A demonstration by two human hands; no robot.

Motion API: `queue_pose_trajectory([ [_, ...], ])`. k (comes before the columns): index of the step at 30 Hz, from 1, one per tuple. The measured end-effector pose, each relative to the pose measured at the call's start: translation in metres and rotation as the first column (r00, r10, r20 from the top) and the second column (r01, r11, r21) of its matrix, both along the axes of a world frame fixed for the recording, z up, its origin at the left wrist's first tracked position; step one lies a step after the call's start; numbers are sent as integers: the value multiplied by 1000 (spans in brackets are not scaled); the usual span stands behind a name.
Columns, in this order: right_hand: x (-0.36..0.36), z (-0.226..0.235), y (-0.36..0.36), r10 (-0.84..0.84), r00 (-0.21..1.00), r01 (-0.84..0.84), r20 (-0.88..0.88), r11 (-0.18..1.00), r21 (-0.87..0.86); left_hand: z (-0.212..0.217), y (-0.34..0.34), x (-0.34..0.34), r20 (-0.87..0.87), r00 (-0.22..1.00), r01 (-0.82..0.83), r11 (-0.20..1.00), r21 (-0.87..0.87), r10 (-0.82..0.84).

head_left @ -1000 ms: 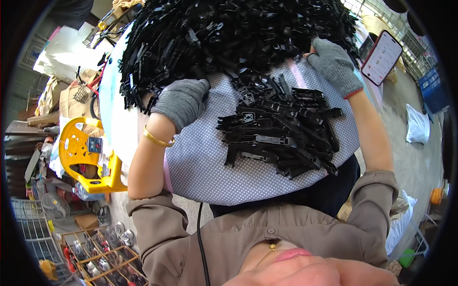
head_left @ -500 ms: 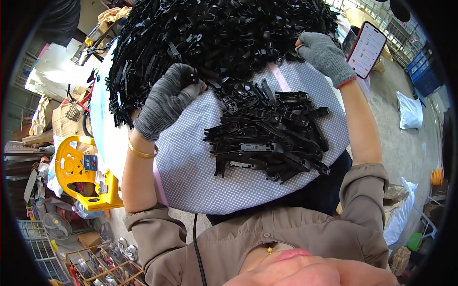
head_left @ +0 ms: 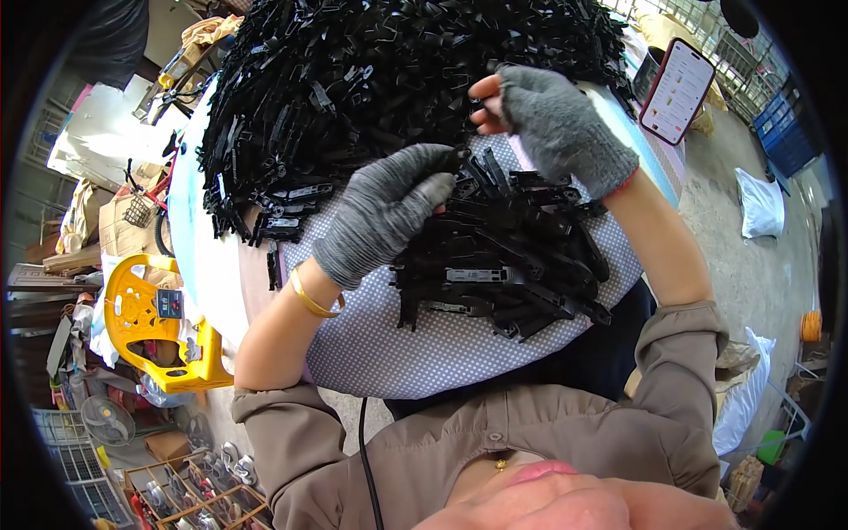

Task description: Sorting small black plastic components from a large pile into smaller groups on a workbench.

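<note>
My left hand (head_left: pixel 384 216), in a grey knit glove with a gold bangle at the wrist, reaches over the left edge of a smaller heap of long black plastic parts (head_left: pixel 499 274). Its thumb and fingers close around a black plastic part whose end shows at the fingertips. My right hand (head_left: pixel 561 128), gloved in grey with bare fingertips, hovers by the near edge of a large pile of black plastic parts (head_left: pixel 353 71). Its fingers are curled in; what they hold is too dark to make out. Both heaps rest on a dotted cloth (head_left: pixel 371 353) over the table.
A phone (head_left: pixel 677 91) with a lit screen stands at the table's right edge. A yellow plastic chair (head_left: pixel 132 309) is at the left, near a fan (head_left: pixel 108 419). On the floor to the right are a white bag (head_left: pixel 760 203) and a blue crate (head_left: pixel 784 132).
My left hand has moved right, over the smaller heap, uncovering black parts at the large pile's left edge. The right hand has come left and slightly nearer, toward the left hand.
</note>
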State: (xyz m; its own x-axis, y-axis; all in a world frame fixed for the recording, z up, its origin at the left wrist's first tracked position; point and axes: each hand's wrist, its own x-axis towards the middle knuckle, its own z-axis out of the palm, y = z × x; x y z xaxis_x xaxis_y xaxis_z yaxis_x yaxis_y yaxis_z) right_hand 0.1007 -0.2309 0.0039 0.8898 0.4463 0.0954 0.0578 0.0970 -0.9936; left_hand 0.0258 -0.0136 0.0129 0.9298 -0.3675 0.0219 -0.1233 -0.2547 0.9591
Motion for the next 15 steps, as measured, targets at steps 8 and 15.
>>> queue_pose_trajectory([
  [8,-27,3,28,40,997,-44,-58,997,-71,-12,4,4,170,983,-74,997,-15,75],
  [15,-35,4,19,-16,981,23,-194,999,35,-4,2,2,90,993,-78,997,-23,80],
])
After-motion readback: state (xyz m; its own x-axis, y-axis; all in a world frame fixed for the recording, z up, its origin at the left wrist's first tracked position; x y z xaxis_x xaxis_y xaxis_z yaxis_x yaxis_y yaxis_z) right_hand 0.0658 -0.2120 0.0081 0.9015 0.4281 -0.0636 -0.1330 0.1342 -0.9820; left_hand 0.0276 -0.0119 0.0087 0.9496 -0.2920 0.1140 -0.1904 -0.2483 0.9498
